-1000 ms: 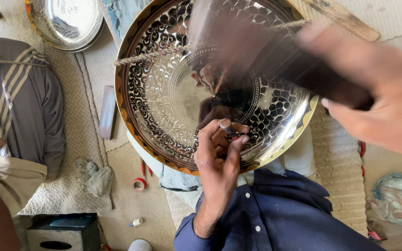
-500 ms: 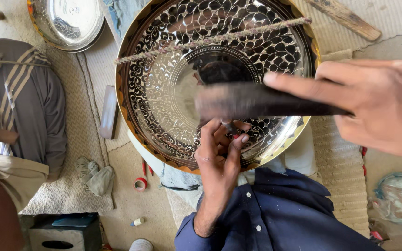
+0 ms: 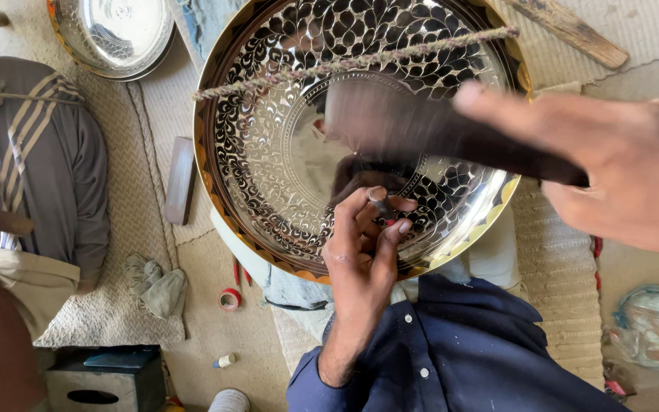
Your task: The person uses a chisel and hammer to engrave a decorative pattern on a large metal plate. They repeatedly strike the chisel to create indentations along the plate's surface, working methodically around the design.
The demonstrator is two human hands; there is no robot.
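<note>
A large round engraved metal tray [image 3: 268, 145] with a dark leaf pattern and a golden scalloped rim lies on my lap. My left hand [image 3: 360, 259] rests on its near side and pinches a small metal chisel [image 3: 379, 197] upright against the surface. My right hand [image 3: 612, 168] grips the dark handle of a hammer [image 3: 421, 130], blurred with motion, above the chisel. A twisted cord [image 3: 360, 61] stretches across the tray's upper part.
A second shiny metal dish [image 3: 116, 30] sits at the top left. A grey striped garment [image 3: 47, 168] lies on the left, with a dark flat bar [image 3: 180, 179], a crumpled rag [image 3: 154, 284] and a red tape roll [image 3: 229, 299] on woven mats. A wooden stick [image 3: 570, 30] lies top right.
The hammer in my right hand has swung between raised and lowered and is now slightly higher than half a second ago. My left hand has stayed on the chisel.
</note>
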